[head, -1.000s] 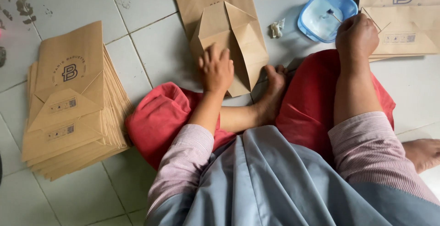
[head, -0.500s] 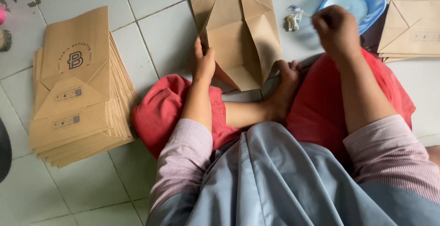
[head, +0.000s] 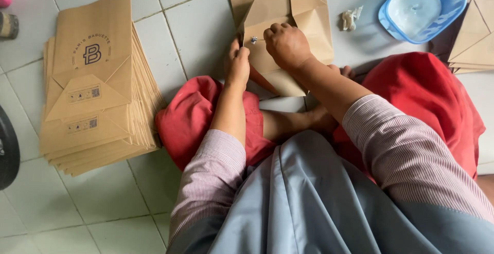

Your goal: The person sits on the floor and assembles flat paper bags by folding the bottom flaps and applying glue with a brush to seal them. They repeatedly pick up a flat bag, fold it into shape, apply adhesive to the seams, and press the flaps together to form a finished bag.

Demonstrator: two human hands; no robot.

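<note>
Tiled floor (head: 195,38); both hands (head: 237,66) on paper bag (head: 303,22).

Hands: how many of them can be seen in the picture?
2. The left hand rests on the left edge of the open bag. The right hand presses on the bag's folded bottom. No other hands are visible.

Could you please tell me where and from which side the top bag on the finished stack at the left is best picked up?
Probably the top bag by its near, lower edge: the stack fans out there, so fingers could slip under from the person's side.
</note>
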